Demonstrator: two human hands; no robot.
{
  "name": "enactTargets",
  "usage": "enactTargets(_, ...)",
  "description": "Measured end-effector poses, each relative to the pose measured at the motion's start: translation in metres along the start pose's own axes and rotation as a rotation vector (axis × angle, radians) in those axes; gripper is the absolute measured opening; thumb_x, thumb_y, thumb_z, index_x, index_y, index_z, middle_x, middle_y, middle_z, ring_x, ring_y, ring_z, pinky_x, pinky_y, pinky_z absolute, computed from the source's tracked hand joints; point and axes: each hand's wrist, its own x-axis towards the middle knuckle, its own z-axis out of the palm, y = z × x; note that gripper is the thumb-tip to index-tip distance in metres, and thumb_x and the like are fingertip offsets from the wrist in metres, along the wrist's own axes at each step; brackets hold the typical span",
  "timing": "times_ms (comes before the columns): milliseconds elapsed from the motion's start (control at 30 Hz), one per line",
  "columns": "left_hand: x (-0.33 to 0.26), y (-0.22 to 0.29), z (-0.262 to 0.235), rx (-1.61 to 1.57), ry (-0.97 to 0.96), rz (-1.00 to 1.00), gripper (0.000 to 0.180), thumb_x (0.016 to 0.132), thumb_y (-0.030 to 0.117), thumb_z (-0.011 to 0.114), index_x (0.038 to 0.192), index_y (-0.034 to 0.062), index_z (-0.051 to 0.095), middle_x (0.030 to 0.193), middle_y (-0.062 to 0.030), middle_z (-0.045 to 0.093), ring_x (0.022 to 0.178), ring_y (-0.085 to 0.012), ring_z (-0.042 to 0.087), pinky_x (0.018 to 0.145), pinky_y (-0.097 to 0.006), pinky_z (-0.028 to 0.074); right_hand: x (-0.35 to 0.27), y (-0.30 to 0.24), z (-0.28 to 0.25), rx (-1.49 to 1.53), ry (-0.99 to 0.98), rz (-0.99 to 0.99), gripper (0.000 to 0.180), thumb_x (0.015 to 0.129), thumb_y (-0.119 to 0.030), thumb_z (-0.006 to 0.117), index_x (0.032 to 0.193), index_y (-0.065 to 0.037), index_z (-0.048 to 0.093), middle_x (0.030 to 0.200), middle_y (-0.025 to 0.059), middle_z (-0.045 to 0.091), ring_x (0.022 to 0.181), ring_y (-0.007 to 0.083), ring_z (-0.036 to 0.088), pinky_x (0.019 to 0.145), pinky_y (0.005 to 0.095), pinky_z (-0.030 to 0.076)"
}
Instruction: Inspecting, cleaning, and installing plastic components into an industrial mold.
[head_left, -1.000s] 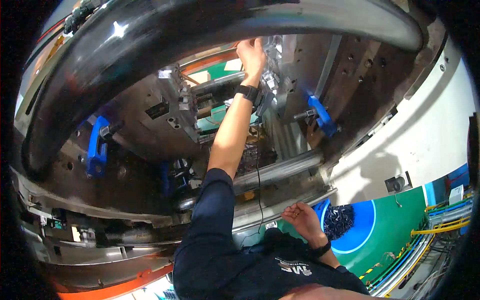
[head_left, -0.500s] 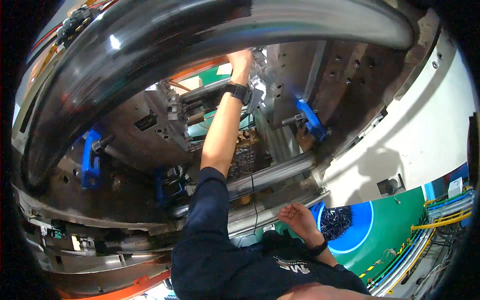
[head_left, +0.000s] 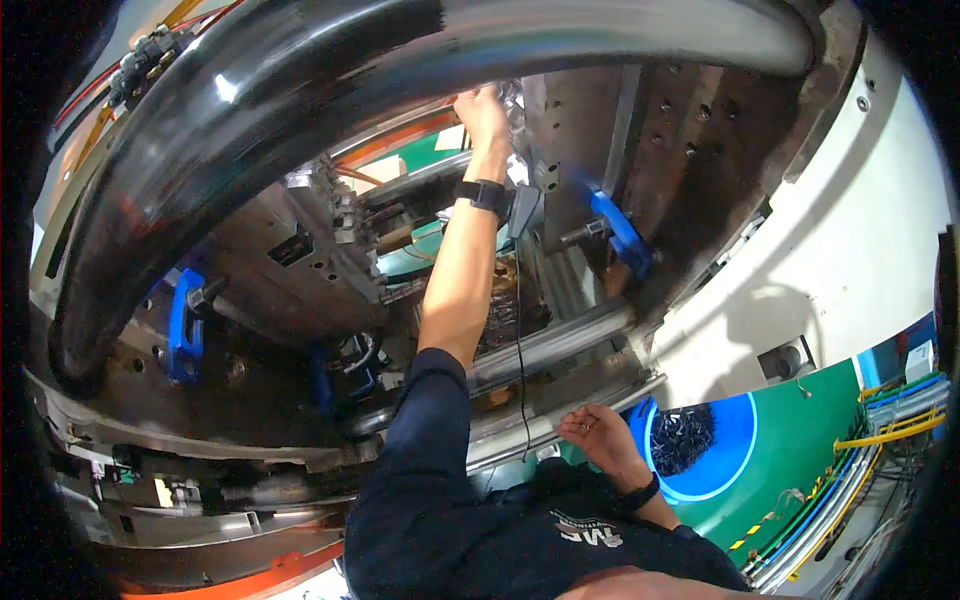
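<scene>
My left arm reaches far up into a large machine, between two steel mould halves. At its end my left hand (head_left: 483, 112) is closed, with fingers bent beside the right-hand mould block (head_left: 548, 135). Whatever it may hold is hidden. A black band (head_left: 484, 196) circles that wrist, and a small grey box (head_left: 525, 212) with a thin black cable hangs beside it. Low in front of my body, my right hand (head_left: 597, 436) is raised with its palm turned up and fingers loosely bent and apart. Nothing shows in it, and it touches nothing.
A thick, shiny black curved bar (head_left: 330, 90) arches across the top. Blue clamps (head_left: 184, 325) (head_left: 622, 235) are bolted on both platens. A steel tie bar (head_left: 550, 345) crosses below my arm. At right stands a blue bin (head_left: 742, 455) holding dark scraps, near cables and hoses (head_left: 830, 500).
My left hand and forearm have shifted slightly right and up, and the grey box and cable have swung right with them. My right hand holds its place. The view has moved a little.
</scene>
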Motion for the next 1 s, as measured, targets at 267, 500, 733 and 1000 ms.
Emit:
enactTargets(267,-0.065,0.079,-0.033,0.847,-0.317,0.422,0.035,0.093,0.031,0.055,0.096,-0.0015,0.068,0.104,-0.0242,0.064,0.106,-0.0280,0.058,0.091,-0.035,0.043,-0.004,-0.001,0.010,0.009,-0.099,-0.056,0.027,0.095,-0.022,0.045,0.090,-0.003,0.064,0.100,0.0152,0.066,0.098,0.0293,0.063,0.096,0.0468,0.044)
enactTargets(500,-0.282,0.169,-0.065,0.774,-1.282,0.401,0.013,0.074,0.014,0.064,0.086,0.0100,0.068,0.092,-0.0024,0.063,0.088,-0.0214,0.058,0.075,-0.035,0.047,0.022,-0.052,0.065,0.028,-0.041,-0.354,0.045,0.097,-0.040,0.041,0.108,0.001,0.057,0.111,0.0167,0.062,0.103,0.0257,0.059,0.092,0.0378,0.044)
enactTargets(733,-0.303,0.152,-0.084,0.784,-1.190,0.479,0.013,0.068,0.010,0.064,0.082,0.0085,0.066,0.097,-0.0032,0.061,0.093,-0.0221,0.057,0.078,-0.035,0.046,0.029,-0.053,0.065,-0.020,-0.079,-0.210,0.048,0.098,-0.041,0.038,0.115,0.000,0.055,0.113,0.0130,0.062,0.102,0.0222,0.059,0.090,0.0339,0.045)
enactTargets(1000,-0.297,0.140,-0.079,0.764,-0.988,0.330,0.016,0.065,0.005,0.070,0.080,0.0043,0.066,0.087,-0.0089,0.065,0.083,-0.0285,0.061,0.073,-0.038,0.049,0.052,-0.054,0.086,0.074,-0.104,-0.238,0.048,0.099,-0.038,0.038,0.119,0.004,0.052,0.126,0.0184,0.058,0.111,0.0231,0.058,0.093,0.0332,0.046)
